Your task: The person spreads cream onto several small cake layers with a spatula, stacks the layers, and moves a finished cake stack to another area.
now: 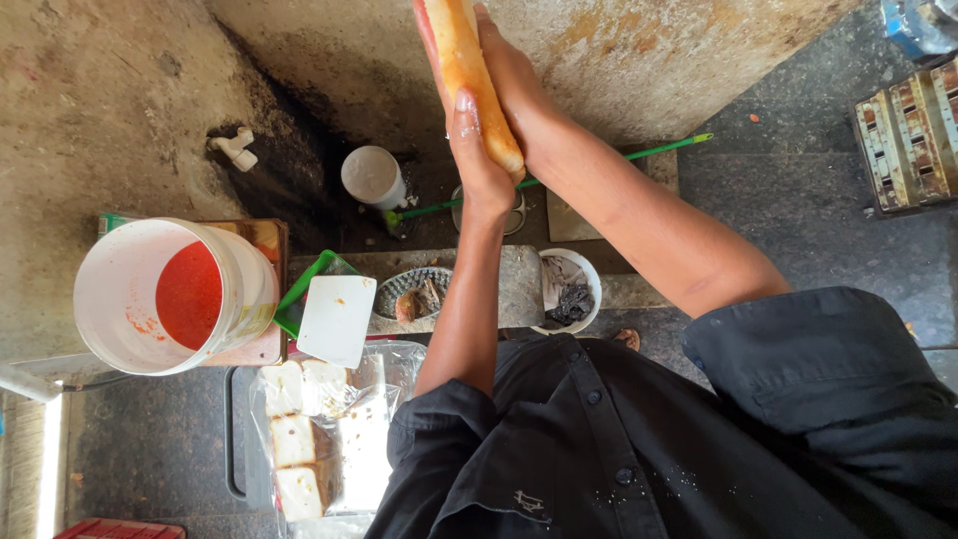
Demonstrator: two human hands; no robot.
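A person in a dark buttoned shirt (639,449) stood over a grey stone floor (798,200) and a stained, rough wall (100,120), both arms stretched out ahead.

To the left sat a white bucket (110,299) on a wooden board (264,344), its bottom covered with red sauce (190,294). Below it lay a clear bag (384,364) with pale, browned-edged slabs (294,439) inside. A white square lid (336,319) rested on a green tray (314,279) just beside the bucket. Past that stood a round dish (394,289) of scraps and a white bowl (589,274) of dark bits. A white cup (372,177) stood near the wall, a green-handled stick (599,165) ran behind the arms, and a white tap (235,148) jutted from the wall. Metal moulds (908,130) stood at the right edge.

The loaf (469,70) was held up at the top of the view, between the two hands and well above the floor. It was long and narrow, golden-orange on its crust, with a red streak along its left edge; its upper end ran out of view. The left hand (477,165) pressed against its near side, fingers (464,110) laid flat up the crust. The right hand (519,95) cupped it from behind, closed around the far side. Both hands held the loaf between them.
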